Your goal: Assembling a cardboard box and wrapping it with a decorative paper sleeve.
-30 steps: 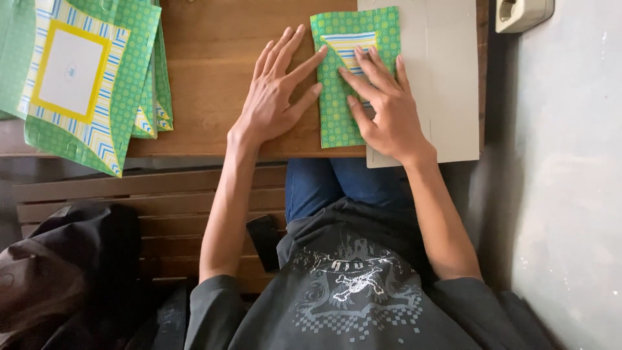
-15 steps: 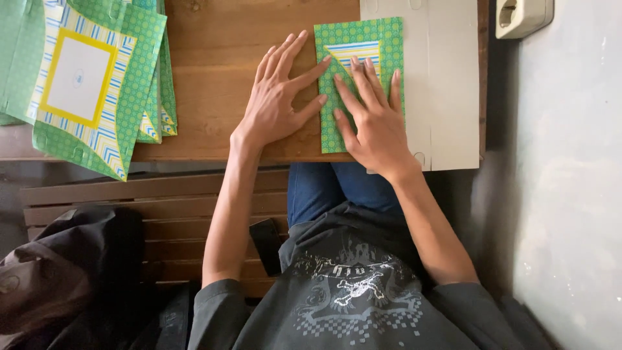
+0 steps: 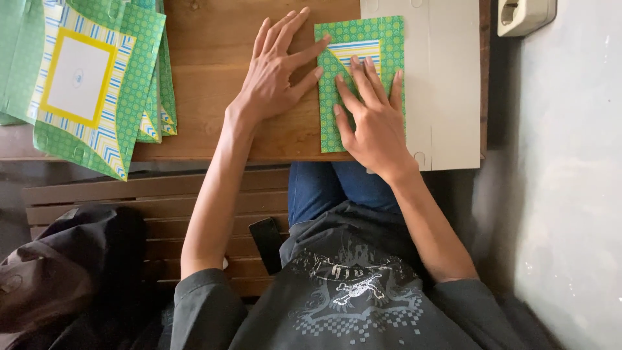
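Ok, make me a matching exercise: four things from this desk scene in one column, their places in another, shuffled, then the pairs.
Things:
1. folded paper
2. paper stack
3. phone
4. white board

Places:
A. on the bench slats, beside the person's leg
B. at the table's right end, overhanging the near edge
C. under the right hand, fingertips of the left hand on its edge
D. at the table's left end, overhanging the near edge

Pairs: 1-C, 2-D, 3-A, 4-B

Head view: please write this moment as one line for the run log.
left hand: flat, fingertips on folded green paper | right hand: pressing paper | under: white board, wooden table | left: paper stack
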